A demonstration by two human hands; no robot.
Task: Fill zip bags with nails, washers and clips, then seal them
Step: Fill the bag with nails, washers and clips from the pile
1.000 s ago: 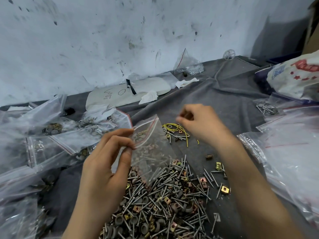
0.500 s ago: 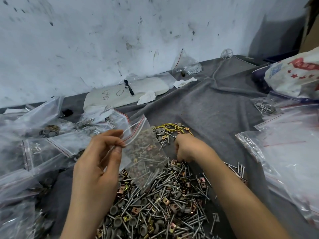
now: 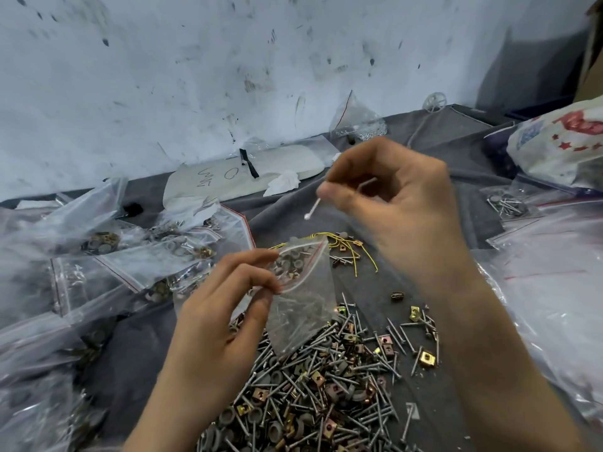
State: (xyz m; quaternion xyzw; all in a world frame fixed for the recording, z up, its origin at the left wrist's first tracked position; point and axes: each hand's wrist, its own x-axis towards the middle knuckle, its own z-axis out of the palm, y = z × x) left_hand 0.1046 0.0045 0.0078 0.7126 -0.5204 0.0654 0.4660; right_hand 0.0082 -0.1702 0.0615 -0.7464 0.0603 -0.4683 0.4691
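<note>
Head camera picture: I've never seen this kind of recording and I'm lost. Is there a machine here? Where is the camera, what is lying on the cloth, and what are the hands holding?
There is no machine: these are a person's two bare hands, filmed by one wide-angle camera worn on their head, looking forward and down. On the grey cloth lies a loose pile of nails, washers and clips, with filled bags to the left. The left hand pinches a small clear zip bag by its mouth; some parts are inside. The right hand, raised above it, pinches a nail.
</note>
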